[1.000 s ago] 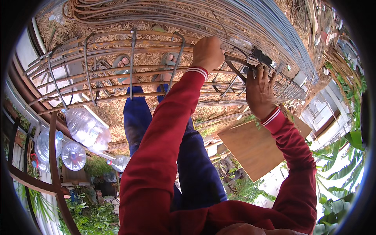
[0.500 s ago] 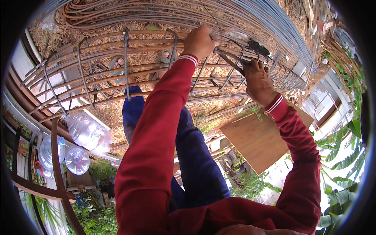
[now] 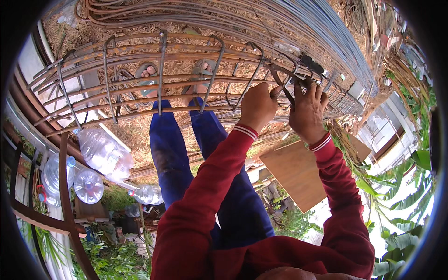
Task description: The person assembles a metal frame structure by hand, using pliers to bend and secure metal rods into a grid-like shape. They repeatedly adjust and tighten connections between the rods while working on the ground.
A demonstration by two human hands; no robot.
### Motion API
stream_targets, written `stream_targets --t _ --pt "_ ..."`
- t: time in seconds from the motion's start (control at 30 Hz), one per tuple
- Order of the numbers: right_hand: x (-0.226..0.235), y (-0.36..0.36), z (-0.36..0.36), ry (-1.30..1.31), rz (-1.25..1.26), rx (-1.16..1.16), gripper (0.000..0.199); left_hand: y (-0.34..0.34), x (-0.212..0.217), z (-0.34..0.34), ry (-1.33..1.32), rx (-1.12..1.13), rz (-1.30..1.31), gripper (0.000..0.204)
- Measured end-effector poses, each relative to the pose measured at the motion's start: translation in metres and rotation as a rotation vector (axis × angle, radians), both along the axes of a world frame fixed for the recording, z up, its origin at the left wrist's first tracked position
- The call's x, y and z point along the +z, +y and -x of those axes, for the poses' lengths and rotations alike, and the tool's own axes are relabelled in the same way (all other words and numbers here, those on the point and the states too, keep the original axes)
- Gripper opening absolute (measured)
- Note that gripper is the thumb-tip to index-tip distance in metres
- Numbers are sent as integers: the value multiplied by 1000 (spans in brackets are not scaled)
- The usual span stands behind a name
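A long rebar cage (image 3: pixel 162 74), made of rusty lengthwise bars with grey stirrups around them, runs across in front of me. My right hand (image 3: pixel 308 112) grips dark metal pincers (image 3: pixel 286 90), whose head reaches a stirrup where it meets the far upper bar. The handles are spread apart. My left hand (image 3: pixel 259 106) is closed over the near side of the cage, just left of the pincers. Its fingers are curled with the thumb on top; anything inside them is hidden or too thin to see.
Beyond the cage lie bundled rusty bars (image 3: pixel 154 21) and straight bluish rods (image 3: pixel 326 32). Near the right hand is a black clump (image 3: pixel 310 64). Clear plastic bottles (image 3: pixel 105 154) stand at left beside a brown metal frame (image 3: pixel 67 186). A wooden board (image 3: pixel 298 172) lies right of my legs.
My left hand has come back from the cage's far bar toward me and right, to beside the pincers. My right hand stays on the pincers, with its fingers slightly shifted.
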State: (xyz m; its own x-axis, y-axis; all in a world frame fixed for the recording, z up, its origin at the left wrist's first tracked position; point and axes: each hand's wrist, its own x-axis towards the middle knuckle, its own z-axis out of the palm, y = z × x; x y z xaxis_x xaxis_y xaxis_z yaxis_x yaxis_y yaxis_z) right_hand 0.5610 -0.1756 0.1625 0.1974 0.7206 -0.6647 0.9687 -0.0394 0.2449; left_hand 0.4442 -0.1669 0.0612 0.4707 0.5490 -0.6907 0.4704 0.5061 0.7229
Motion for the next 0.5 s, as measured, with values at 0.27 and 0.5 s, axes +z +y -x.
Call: stream_targets --t 0.27,0.5 --pt "10 2 -17 312 17 -275 40 -14 -6 -24 -206 402 437 24" --pt "-8 7 -45 431 -113 -353 18 -19 -10 -10 -198 489 260 29"
